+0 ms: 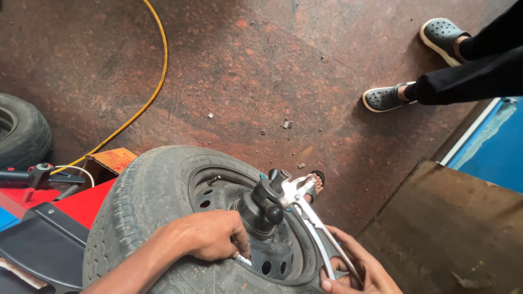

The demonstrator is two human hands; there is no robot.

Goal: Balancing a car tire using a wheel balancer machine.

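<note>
A worn tyre [147, 196] on a black steel rim [283, 256] is mounted on a machine shaft, clamped by a black cone nut [261, 209]. My left hand [210, 235] rests on the rim beside the cone, fingers closed around a small white-tipped object [243, 261]. My right hand [357, 269], at the bottom edge, grips the handles of silver pliers [310, 218], whose jaws reach up beside the shaft's threaded end [279, 178].
A red and black machine body [54, 218] lies at left, with another tyre [22, 130] behind it. A yellow hose [147, 92] crosses the reddish floor. Another person's legs in grey clogs [384, 98] stand at upper right. A brown board [452, 228] sits at right.
</note>
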